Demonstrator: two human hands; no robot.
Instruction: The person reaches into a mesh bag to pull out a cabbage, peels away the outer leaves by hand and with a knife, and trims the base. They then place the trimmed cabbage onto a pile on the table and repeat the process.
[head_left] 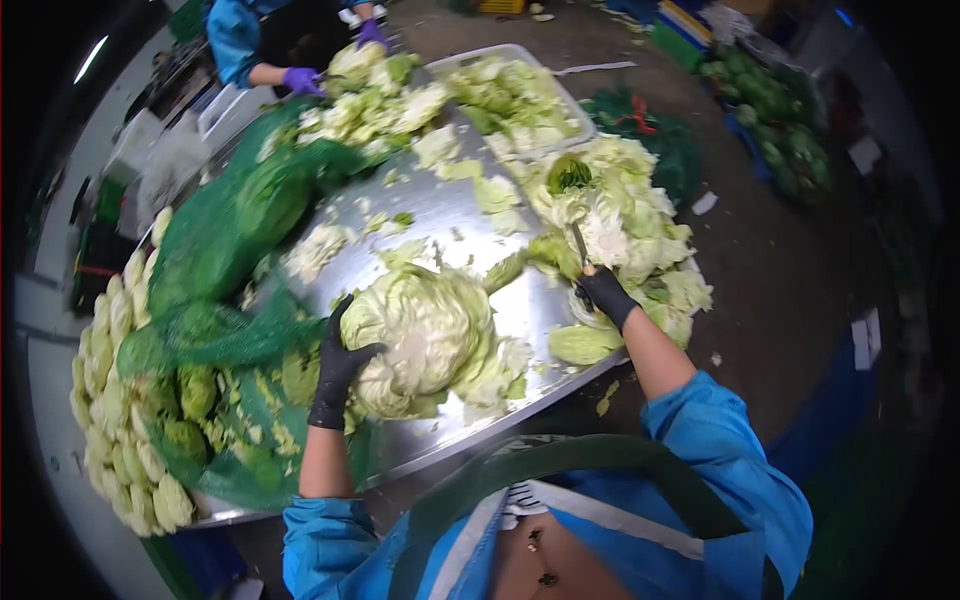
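Head camera view puts a large pale-green cabbage head (415,335) on the metal bench (440,440), near the middle of its near side, with outer leaves loose around its base and right side. Judging by the surroundings, the work looks partway along: stripped leaves are heaped in a leaf pile (640,220) to the right of the head, more fill a white tub (586,132) beyond it, and stacked pale heads (115,400) line the far left. Still whole, rounder cabbages sit in green netting (200,245) left of the head, so a good share seems left to handle. The held head itself seems only partly stripped.

The left hand (340,365), in a black glove, comes up from below and cups the head's left side; its fingers grip it, spread, with the thumb across the pale face. The right hand (607,297), also black-gloved, reaches forward to the right of the head, over the leaf pile, its forearm slanting up and leftward. Its fingers are closed round the handle of a knife (580,243), blade pointing away from the body; whether the blade touches leaves I cannot tell. Beyond the head, a co-worker's purple-gloved hand (302,81) is beside another leafy heap.
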